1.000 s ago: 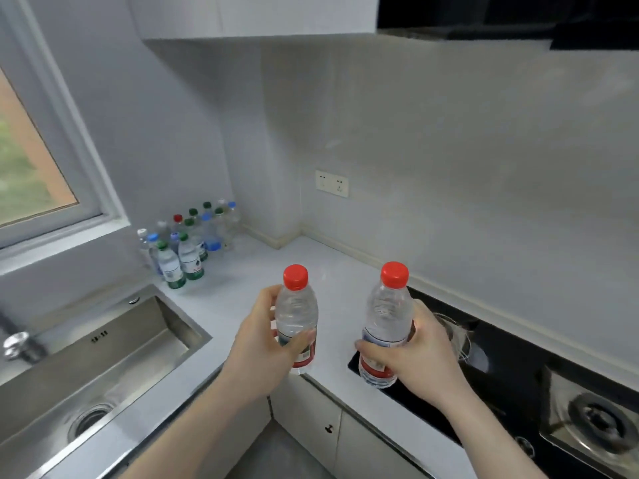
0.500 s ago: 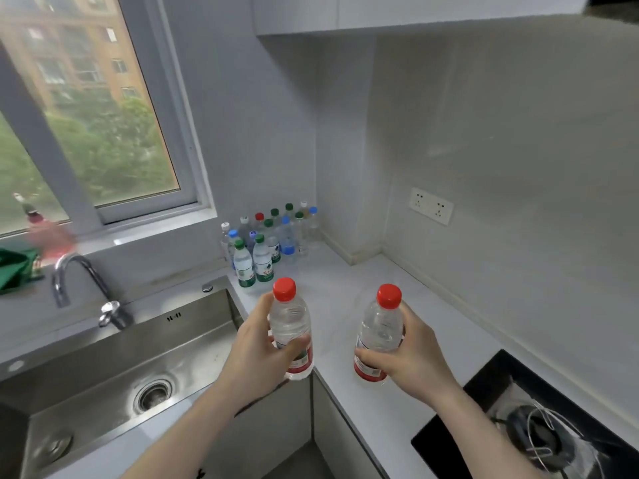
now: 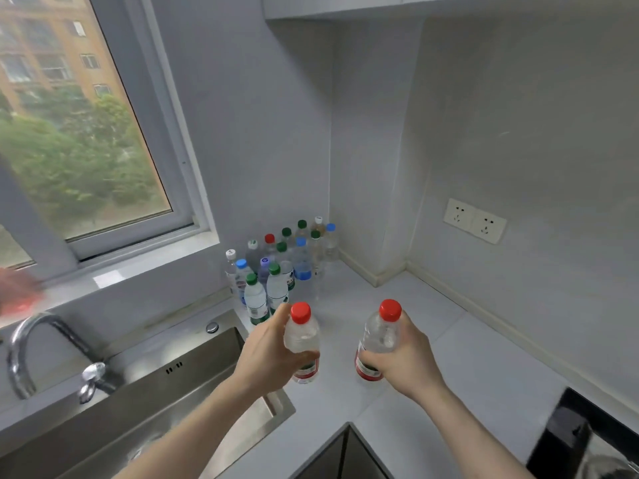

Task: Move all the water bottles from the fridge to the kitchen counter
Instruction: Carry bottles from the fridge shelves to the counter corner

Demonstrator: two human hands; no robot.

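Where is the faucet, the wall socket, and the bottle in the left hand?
faucet [image 3: 24,340]: head view, curved metal spout.
wall socket [image 3: 474,225]: head view, white faceplate.
bottle in the left hand [image 3: 301,335]: head view, clear shoulder below red cap.

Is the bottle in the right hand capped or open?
Capped. The bottle in the right hand has its red cap seated on the neck.

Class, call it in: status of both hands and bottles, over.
Left hand grips a red-capped bottle; right hand grips another. Both above the counter. Bottle cluster ahead in corner.
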